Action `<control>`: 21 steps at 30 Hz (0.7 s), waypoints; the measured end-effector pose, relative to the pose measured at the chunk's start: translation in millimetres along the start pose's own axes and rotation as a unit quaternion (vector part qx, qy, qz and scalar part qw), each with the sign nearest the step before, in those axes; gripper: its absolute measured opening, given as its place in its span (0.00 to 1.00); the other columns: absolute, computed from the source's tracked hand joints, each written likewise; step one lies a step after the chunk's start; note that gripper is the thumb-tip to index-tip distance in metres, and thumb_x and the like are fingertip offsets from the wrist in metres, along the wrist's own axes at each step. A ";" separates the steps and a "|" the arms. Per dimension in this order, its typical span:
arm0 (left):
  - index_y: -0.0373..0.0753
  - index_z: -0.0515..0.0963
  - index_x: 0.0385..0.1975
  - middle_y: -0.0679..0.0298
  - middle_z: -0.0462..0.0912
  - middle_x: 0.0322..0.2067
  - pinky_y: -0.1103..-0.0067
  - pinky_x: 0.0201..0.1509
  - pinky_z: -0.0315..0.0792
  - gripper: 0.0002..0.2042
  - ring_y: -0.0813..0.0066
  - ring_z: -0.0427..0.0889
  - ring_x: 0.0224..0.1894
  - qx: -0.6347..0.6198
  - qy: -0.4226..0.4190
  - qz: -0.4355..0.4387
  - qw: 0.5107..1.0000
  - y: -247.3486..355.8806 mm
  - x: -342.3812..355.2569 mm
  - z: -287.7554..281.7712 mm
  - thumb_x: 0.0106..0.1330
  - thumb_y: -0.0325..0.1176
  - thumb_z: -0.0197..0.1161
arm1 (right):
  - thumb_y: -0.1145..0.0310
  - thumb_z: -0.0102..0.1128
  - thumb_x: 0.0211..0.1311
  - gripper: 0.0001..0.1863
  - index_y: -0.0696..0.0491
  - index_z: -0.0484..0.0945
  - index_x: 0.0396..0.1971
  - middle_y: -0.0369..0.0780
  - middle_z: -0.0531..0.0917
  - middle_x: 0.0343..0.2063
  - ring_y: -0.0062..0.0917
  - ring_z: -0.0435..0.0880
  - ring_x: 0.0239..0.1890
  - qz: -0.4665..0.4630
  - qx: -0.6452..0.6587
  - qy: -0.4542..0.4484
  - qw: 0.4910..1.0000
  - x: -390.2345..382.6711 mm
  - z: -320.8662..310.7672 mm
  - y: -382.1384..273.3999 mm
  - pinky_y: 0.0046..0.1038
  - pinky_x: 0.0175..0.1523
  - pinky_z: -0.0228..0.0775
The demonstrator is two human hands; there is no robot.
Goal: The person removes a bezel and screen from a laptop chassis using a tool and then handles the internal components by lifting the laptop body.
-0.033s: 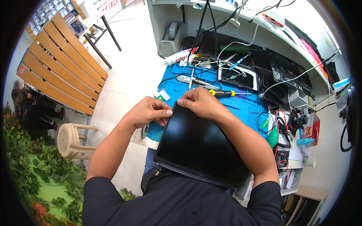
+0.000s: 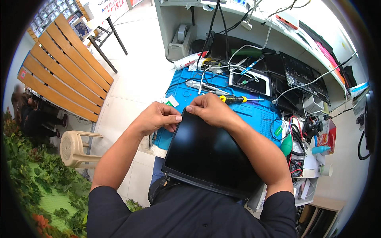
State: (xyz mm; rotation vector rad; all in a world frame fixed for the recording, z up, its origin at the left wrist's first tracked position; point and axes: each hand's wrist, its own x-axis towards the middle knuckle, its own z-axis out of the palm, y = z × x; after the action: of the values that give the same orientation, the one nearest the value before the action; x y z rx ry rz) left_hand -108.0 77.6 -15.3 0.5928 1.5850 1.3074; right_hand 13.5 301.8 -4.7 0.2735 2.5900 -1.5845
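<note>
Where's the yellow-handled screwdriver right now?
In the head view, the yellow-handled screwdriver lies on the blue work mat, just beyond the right hand at the dark screen panel's top edge.

Nothing shifted — both hands (image 2: 186, 113) stayed pinched at the dark screen panel's (image 2: 210, 154) top edge, mid-frame — panel unmoved.

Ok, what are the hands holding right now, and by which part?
Both hands hold the black screen panel by its far top edge: left hand pinches the top-left corner, right hand grips the top edge beside it.
</note>
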 end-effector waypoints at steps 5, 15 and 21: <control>0.32 0.88 0.39 0.63 0.88 0.29 0.79 0.38 0.85 0.14 0.76 0.87 0.30 0.022 -0.012 0.008 1.000 0.6 8.6 -2.0 0.69 0.39 0.78 | 0.60 0.70 0.76 0.16 0.60 0.88 0.34 0.30 0.79 0.19 0.12 0.69 0.23 -0.005 -0.006 0.000 1.000 2.0 -1.7 2.5 0.27 0.28 0.61; 0.36 0.86 0.41 0.70 0.83 0.29 0.82 0.33 0.80 0.15 0.83 0.81 0.32 0.050 0.027 0.056 0.997 -12.0 9.7 21.3 0.76 0.44 0.70 | 0.54 0.70 0.73 0.20 0.60 0.89 0.37 0.34 0.80 0.21 0.17 0.73 0.25 0.029 0.018 -0.025 0.999 -11.0 -15.5 11.9 0.30 0.32 0.67; 0.36 0.85 0.41 0.71 0.80 0.28 0.83 0.31 0.78 0.14 0.84 0.79 0.30 0.044 0.056 0.056 0.996 -20.2 7.9 23.9 0.77 0.43 0.69 | 0.52 0.69 0.72 0.22 0.60 0.88 0.39 0.32 0.80 0.24 0.17 0.73 0.27 0.118 -0.013 -0.052 0.992 -60.6 -55.8 32.9 0.26 0.32 0.65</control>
State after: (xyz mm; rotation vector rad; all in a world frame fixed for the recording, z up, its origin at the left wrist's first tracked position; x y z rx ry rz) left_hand -86.1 89.0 -36.1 0.6827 1.7298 1.3794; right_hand 80.2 359.8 2.5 0.4621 2.3960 -1.4419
